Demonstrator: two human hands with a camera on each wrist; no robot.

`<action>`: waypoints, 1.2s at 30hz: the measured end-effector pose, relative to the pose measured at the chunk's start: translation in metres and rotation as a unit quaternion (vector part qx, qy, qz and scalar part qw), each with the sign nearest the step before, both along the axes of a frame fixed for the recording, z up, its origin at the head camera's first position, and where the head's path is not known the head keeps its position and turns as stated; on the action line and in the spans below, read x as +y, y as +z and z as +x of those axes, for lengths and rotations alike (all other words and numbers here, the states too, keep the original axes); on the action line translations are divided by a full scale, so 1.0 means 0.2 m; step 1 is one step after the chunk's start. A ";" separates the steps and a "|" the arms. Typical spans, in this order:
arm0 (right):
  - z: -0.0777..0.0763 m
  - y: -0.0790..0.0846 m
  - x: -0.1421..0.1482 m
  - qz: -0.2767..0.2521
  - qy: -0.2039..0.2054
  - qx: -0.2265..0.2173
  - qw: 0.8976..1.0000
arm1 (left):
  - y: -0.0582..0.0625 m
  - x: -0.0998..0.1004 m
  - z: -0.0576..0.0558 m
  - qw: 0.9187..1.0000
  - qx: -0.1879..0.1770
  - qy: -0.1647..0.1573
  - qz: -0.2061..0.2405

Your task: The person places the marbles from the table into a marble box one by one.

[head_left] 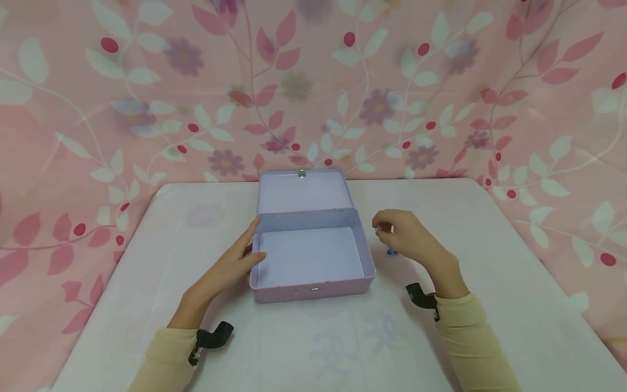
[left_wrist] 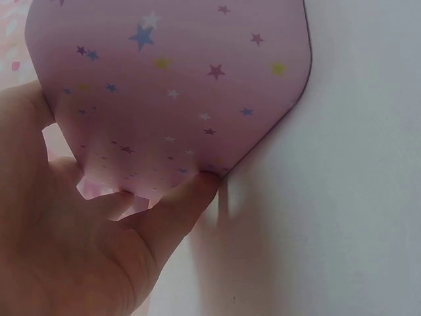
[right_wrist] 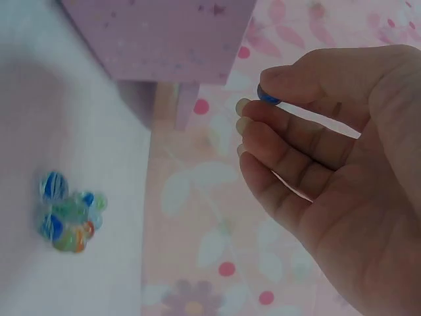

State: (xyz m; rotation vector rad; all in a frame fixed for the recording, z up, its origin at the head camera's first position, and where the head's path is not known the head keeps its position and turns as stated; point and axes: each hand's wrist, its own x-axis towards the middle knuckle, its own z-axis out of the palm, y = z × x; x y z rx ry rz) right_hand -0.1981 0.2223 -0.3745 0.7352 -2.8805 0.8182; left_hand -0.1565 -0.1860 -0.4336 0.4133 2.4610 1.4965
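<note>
A pale purple tin box [head_left: 313, 291] stands with its hinged lid [head_left: 305, 191] tipped back. My left hand [head_left: 234, 261] grips the box's left side, thumb over the rim; the left wrist view shows the star-printed outside [left_wrist: 177, 85] with the thumb against its edge. Just right of the box, my right hand [head_left: 409, 237] is raised over the table. Between its thumb and forefinger it pinches a small blue marble [right_wrist: 268, 95], mostly hidden by the fingertips. Below lies a cluster of clear glass marbles [right_wrist: 69, 214] with blue, green and orange swirls.
A white cloth covers the table [head_left: 313, 348]. Behind it hangs a pink curtain [head_left: 313, 92] printed with leaves and flowers. Each wrist carries a black camera mount, one on the left [head_left: 215, 335] and one on the right [head_left: 420, 296].
</note>
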 end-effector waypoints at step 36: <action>0.04 -0.11 -0.49 0.120 0.135 -0.062 0.982 | 0.01 0.02 0.01 1.000 -0.007 0.010 0.010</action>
